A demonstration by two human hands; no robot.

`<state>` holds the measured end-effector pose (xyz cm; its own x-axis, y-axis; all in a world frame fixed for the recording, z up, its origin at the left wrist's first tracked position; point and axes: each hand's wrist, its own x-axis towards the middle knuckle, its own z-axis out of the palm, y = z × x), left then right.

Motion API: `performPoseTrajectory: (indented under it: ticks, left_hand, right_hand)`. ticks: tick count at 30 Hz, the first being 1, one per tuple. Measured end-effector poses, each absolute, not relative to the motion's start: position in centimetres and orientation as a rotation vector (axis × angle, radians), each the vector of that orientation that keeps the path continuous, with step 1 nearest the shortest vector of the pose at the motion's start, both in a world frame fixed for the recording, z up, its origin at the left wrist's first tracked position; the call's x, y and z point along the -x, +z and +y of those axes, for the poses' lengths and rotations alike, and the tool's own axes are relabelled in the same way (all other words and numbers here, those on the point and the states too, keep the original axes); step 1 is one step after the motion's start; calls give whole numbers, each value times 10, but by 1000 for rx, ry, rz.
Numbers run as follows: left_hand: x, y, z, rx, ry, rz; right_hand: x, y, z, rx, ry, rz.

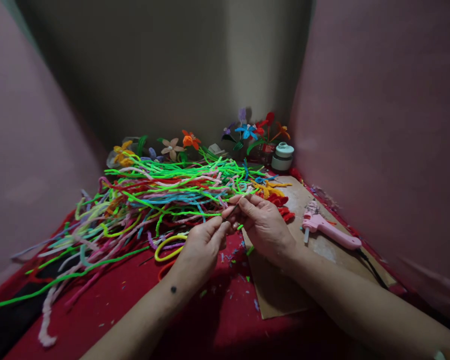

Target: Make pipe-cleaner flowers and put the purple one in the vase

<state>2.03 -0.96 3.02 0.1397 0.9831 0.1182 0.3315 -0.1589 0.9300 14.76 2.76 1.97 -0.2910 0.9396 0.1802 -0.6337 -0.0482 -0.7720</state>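
Red cloth covers the surface (108,310), and at its left a broad tangle of fuzzy stems (165,197) spreads out, limp and cord-like, in lime, pink, pale blue, white and red. Behind them stands a yellow flower (123,152) with plush, folded petals, then a beige flower (171,149), star-shaped, and an orange flower (190,140), more crumpled. A smooth yellow loop (171,259) lies just beside the left hand (206,240), whose thumb and fingers are pinched together on one end of a dark strip (231,212). This thin, straight piece sits between the two hands, above the surface in front of the stems; its material is too small to tell. The right hand (264,225) has its thumb and fingertips closed on the other end. Beyond rises a blue flower (246,131) with pointed petals. Soft red petals (279,200) lie near the right hand, a rounded, pale green jar (283,156) stands behind, and rightmost a pink plastic glue gun (332,233) rests on a flat, brown board (281,297).
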Motion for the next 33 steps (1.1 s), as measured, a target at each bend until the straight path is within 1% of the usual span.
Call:
performPoseTrajectory:
  ticks: [4, 8, 12, 20, 25, 30, 33]
  left_hand:
    - [-18, 22, -10, -1678, 1072, 1324]
    - [-16, 17, -8, -1803, 1018, 1348]
    - [-13, 21, -8, -1889, 935, 1356]
    - [-9, 24, -5, -2111, 793, 1440]
    - [-7, 23, 0, -2009, 798, 1408]
    - [-11, 38, 5, -1790, 814, 1262]
    - [-21, 48, 10, -1616, 902, 1208]
  right_hand:
    - [-148, 18, 25, 489, 1586, -988]
    - [-149, 13, 24, 536, 1505, -1064]
    - [-149, 12, 24, 577, 1444, -1150]
    - [-151, 16, 21, 634, 1406, -1258]
    - [-149, 15, 25, 636, 1439, -1218]
    - [-152, 15, 33, 666, 1439, -1138]
    - [-157, 18, 39, 693, 1502, -1077]
